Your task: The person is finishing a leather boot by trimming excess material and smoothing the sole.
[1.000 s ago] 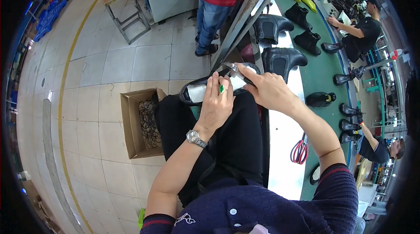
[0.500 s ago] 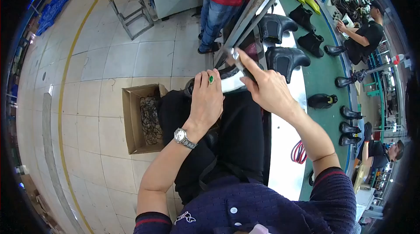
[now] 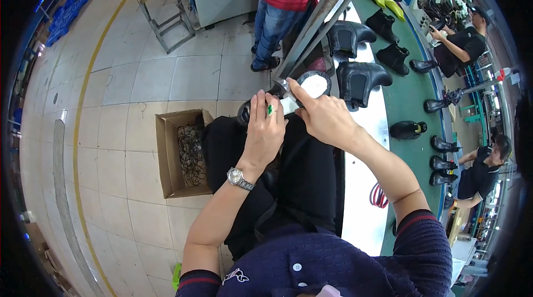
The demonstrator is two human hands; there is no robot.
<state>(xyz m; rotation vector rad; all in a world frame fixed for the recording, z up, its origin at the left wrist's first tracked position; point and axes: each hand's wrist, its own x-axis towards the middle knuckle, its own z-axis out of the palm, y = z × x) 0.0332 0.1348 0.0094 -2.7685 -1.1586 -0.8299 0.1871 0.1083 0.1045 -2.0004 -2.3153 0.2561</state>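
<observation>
Across my lap lies a black boot, sole up, its white underside [image 3: 315, 86] showing at the forefoot. My left hand [image 3: 265, 127], with a green-stoned ring and a wristwatch, grips it near the heel end, fingers pressed together over its side. In my right hand [image 3: 328, 122] is a small metal-headed tool [image 3: 282, 87], its head resting at the boot's middle by my left fingertips. The forefinger lies stretched along the tool; its handle is hidden in the palm, so its exact kind cannot be made out.
At my left knee stands a cardboard box [image 3: 162, 155] with tangled dark strands inside. Black boots [image 3: 363, 83] stand on the metal ledge [image 3: 363, 186] at my right, beside a green conveyor [image 3: 408, 172] with more footwear. A slanted metal post [image 3: 327, 16] rises ahead. Other people work nearby.
My right hand and the tool have come down and left onto the boot, uncovering more of the white underside. My left hand keeps its hold. A person at the far right has shifted posture.
</observation>
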